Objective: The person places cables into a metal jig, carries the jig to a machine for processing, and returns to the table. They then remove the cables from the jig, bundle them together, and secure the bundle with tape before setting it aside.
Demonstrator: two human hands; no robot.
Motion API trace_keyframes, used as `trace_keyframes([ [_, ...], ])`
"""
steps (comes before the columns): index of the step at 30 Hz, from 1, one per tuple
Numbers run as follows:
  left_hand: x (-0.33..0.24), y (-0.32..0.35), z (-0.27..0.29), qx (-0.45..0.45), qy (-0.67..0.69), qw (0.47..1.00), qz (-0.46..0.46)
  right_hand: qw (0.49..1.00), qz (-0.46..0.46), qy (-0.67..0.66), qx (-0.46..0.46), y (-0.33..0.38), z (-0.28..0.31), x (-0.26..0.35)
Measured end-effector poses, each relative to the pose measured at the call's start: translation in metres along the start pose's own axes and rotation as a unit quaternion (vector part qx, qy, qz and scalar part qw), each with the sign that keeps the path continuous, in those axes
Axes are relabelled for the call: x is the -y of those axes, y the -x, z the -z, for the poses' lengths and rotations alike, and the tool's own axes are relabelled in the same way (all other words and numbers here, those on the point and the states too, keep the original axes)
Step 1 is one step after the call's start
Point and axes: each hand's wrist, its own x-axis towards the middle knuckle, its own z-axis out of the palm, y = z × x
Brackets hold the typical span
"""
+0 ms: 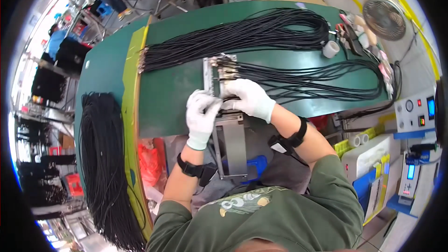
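Both hands wear white gloves and meet over a metal fixture (233, 136) at the table's front edge. My left hand (201, 114) is closed in a pinch at the fixture's left side; what its fingertips hold is too small to make out. Beside it, my right hand (250, 98) has its fingers closed on a black cable end, partly hidden by the glove. A looped bundle of black cables (322, 75) runs out to the right from there. Just beyond my hands, several metallic cable ends (227, 71) lie in a row along a silver slotted rail (208, 77).
A larger bundle of black cables (242, 32) lies across the green table (172, 93). More black cables (105, 158) hang left of a yellow-taped wooden ledge (132, 79). A white tape roll (331, 49), tools (347, 37), a fan (384, 16) and instrument boxes (415, 112) are at the right.
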Motion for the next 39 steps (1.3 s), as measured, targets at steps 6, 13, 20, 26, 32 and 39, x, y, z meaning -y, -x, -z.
trace_keyframes([
  [6,0.006,0.007,0.009,0.003,0.005,1.0,-0.028,0.993,-0.104,-0.042,0.036,0.002,0.005,-0.002],
  [13,0.018,0.009,0.016,-0.079,-0.014,0.971,0.224,0.992,-0.058,0.115,-0.016,0.005,0.013,-0.01],
  [20,0.016,0.002,0.02,-0.025,-0.203,0.975,0.092,0.975,-0.077,0.203,0.038,0.006,0.019,-0.012],
  [26,0.03,0.006,0.02,-0.042,-0.196,0.978,0.055,0.97,-0.07,0.231,0.039,0.005,0.021,-0.014],
  [32,0.034,0.007,0.017,0.003,-0.136,0.99,0.043,0.968,-0.116,0.215,0.05,0.007,0.016,-0.008],
  [39,-0.005,-0.003,0.003,0.131,-0.282,0.947,-0.073,0.97,-0.155,0.184,0.04,0.006,0.01,-0.009],
])
